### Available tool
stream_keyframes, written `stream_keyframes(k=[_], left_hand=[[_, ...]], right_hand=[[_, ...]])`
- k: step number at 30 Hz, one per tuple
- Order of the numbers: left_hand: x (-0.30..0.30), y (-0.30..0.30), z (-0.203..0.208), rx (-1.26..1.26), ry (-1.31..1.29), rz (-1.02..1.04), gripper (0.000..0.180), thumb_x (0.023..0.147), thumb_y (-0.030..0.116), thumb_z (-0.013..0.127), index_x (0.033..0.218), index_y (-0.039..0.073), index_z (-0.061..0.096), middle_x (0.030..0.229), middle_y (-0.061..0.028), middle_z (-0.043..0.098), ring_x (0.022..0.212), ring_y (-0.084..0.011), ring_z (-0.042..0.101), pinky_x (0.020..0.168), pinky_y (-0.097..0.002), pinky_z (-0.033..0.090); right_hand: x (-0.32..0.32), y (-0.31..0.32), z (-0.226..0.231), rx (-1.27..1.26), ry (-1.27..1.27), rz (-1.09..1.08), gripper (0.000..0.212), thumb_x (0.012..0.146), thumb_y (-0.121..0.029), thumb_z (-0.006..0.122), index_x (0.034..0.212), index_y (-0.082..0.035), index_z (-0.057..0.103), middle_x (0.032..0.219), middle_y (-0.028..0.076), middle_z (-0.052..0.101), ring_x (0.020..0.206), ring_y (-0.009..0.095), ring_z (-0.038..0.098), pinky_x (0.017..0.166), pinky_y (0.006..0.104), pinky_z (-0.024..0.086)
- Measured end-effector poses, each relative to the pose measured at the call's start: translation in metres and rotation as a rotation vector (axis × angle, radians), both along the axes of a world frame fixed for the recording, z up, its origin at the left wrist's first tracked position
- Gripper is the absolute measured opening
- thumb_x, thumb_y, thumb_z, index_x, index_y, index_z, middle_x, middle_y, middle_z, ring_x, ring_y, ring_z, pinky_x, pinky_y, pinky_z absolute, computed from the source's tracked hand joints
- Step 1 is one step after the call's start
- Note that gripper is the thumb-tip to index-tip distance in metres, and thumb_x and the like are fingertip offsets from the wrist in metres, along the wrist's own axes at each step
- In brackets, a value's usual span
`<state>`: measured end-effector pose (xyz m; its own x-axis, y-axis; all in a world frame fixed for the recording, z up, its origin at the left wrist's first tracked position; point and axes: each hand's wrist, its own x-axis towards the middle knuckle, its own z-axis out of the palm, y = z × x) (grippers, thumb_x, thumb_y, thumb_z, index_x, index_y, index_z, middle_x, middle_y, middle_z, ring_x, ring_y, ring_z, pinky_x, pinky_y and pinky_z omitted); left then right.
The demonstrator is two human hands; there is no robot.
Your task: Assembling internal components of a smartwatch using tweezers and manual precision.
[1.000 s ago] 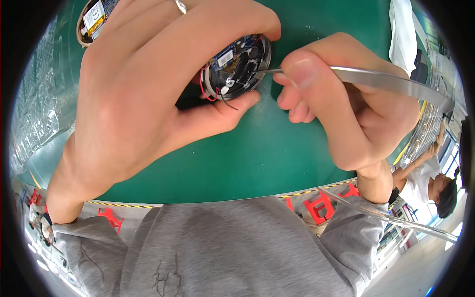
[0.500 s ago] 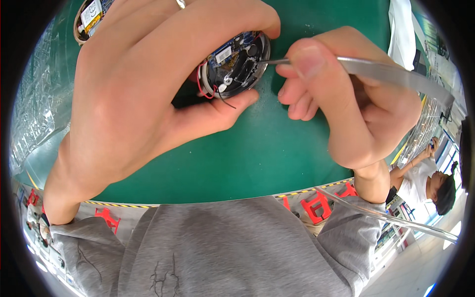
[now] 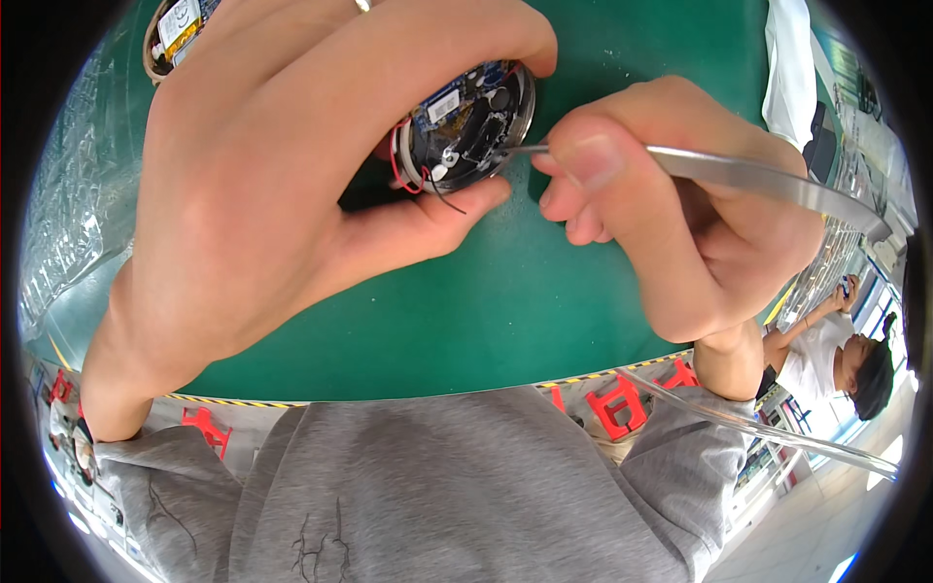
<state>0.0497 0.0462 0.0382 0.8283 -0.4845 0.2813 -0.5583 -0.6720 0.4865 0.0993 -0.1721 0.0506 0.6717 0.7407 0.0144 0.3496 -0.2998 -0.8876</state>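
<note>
My left hand [image 3: 253, 194] is closed around a small round electronic device [image 3: 471, 126], gripping its rim between thumb and fingers. The open face tilts toward me and shows a blue circuit board, a black inner cup, and thin red and black wires [image 3: 445, 197] hanging at its lower left. A pair of metal tweezers [image 3: 739, 173] is pinched in my right hand [image 3: 680, 214], the thumb pressed on its side. The thin tip reaches into the lower right part of the device; whether it grips anything there is too small to tell.
A second round device [image 3: 178, 31] with a battery lies at the upper left of the green tabletop [image 3: 437, 311]. Clear plastic packaging [image 3: 73, 214] lies along the left, a white cloth-like piece [image 3: 789, 73] at the upper right. Another person [image 3: 826, 355] is at the far right; red stools [image 3: 617, 408] stand beyond the edge.
My right hand has moved slightly down, and the tweezer tip has shifted from the device's right side toward its lower right. The left hand and device have barely moved.
</note>
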Motion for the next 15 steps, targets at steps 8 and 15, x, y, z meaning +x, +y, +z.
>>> stream_keyframes(k=[8, 15], left_hand=[[0.000, 0.000, -0.001, 0.004, 0.011, 0.000, 0.043, 0.072, 0.020, 0.081, 0.107, 0.001, 0.064, 0.101, -0.0063, 0.069, 0.078, -0.0228, 0.058, 0.073, -0.0342, 0.044], [0.001, 0.001, -0.001, -0.002, 0.005, -0.014, 0.043, 0.072, 0.020, 0.081, 0.107, 0.001, 0.064, 0.101, -0.0064, 0.069, 0.078, -0.0228, 0.058, 0.074, -0.0343, 0.044]], right_hand=[[-0.012, 0.003, -0.005, 0.087, 0.017, -0.106, 0.017, 0.092, -0.001, 0.057, 0.083, 0.009, 0.068, 0.069, 0.013, 0.066, 0.055, 0.012, 0.060, 0.050, 0.0223, 0.046], [0.000, 0.001, -0.003, 0.061, -0.023, 0.019, 0.017, 0.091, -0.001, 0.058, 0.083, 0.009, 0.068, 0.068, 0.013, 0.066, 0.055, 0.012, 0.059, 0.050, 0.0222, 0.045]])
